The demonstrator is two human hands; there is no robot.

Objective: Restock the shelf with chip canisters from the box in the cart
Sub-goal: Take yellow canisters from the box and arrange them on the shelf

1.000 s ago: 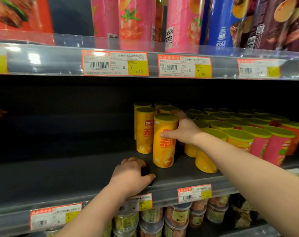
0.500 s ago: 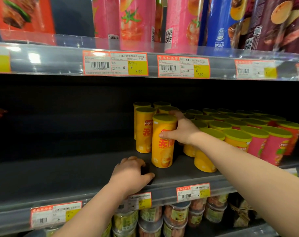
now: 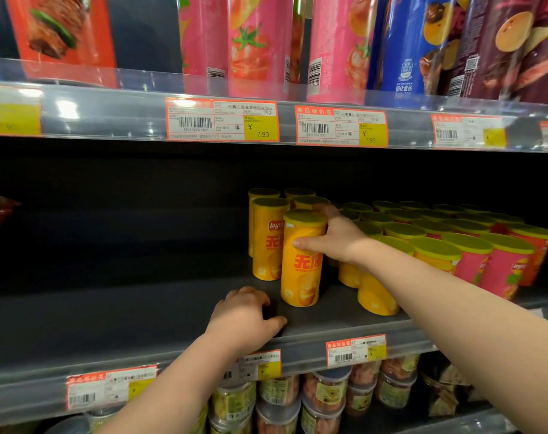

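Right hand (image 3: 338, 239) grips upright yellow canister (image 3: 302, 261); left hand (image 3: 244, 317) curls on shelf (image 3: 110, 311).

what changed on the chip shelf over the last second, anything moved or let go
Almost nothing. The right hand keeps its grip on the front yellow canister, which stands upright in much the same spot on the shelf; any shift looks like camera motion. The left hand stays resting near the shelf's front edge. Nothing was released or newly taken, and the other canisters are unchanged.
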